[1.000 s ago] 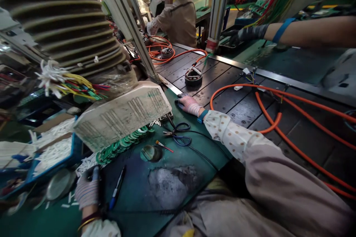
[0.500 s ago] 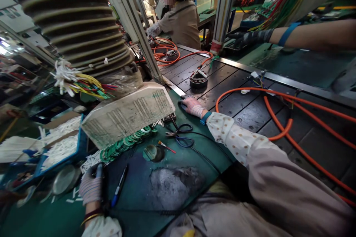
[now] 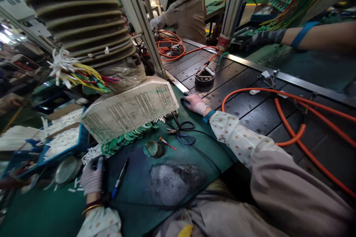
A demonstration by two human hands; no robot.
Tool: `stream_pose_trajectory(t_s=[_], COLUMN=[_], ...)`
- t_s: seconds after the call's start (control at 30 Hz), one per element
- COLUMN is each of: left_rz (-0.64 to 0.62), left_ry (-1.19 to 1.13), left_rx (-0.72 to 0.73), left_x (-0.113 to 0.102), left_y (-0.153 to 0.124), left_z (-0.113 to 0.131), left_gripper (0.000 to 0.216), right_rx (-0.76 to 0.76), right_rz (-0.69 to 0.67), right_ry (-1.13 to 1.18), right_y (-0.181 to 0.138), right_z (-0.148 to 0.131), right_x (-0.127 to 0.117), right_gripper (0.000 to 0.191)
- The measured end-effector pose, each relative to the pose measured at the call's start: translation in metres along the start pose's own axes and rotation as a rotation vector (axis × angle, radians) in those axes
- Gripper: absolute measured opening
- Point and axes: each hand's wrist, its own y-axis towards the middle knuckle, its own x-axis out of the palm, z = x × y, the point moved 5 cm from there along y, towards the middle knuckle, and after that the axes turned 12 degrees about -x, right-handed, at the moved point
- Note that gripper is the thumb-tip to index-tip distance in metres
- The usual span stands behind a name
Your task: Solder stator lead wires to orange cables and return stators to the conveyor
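My left hand (image 3: 92, 178), in a striped knit glove, is closed round a dark tool handle (image 3: 102, 179) near the front left of the green mat (image 3: 167, 163). A blue pen (image 3: 119, 179) lies just right of it. My right hand (image 3: 197, 104), also gloved, reaches out to the mat's far edge, its fingers curled over a small dark object (image 3: 183, 101). Blue-handled scissors (image 3: 183, 132), a small red-handled brush (image 3: 167, 143) and a round metal dish (image 3: 153, 149) lie on the mat between my hands.
A slanted white cover (image 3: 130, 108) stands over a row of green rings (image 3: 126, 139), under a ribbed hose (image 3: 80, 18). A blue bin (image 3: 62, 142) holds white pieces. Orange cables (image 3: 280, 118) and a stator (image 3: 205, 76) lie on the dark conveyor. A seated person (image 3: 189, 11) works behind; another person's arm (image 3: 308, 35) reaches in at right.
The view has drifted a little, so everything sits slightly further right in the frame. Both my hands keep their grips and places on the mat.
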Motion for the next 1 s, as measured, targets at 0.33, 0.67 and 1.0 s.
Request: stream_pose_trajectory(t_s=[0.33,0.67,1.0], left_rz=[0.017,-0.005,0.015], left_ry=[0.053,0.088,0.105], left_rx=[-0.094,-0.085,-0.09], left_x=[0.008,0.006,0.005], left_y=[0.012,0.01,0.007], left_z=[-0.011,-0.009,-0.005], left_gripper=[0.066,0.058,0.055], right_rx=[0.019,0.03,0.019], right_rz=[-0.029,-0.029,-0.024], right_ry=[-0.012,-0.002,-0.002], right_y=[-0.003,-0.005,-0.005], right_z=[-0.003,-0.007,-0.004], right_x=[-0.003,-0.008,-0.007], right_gripper=[0.058,0.058,0.058])
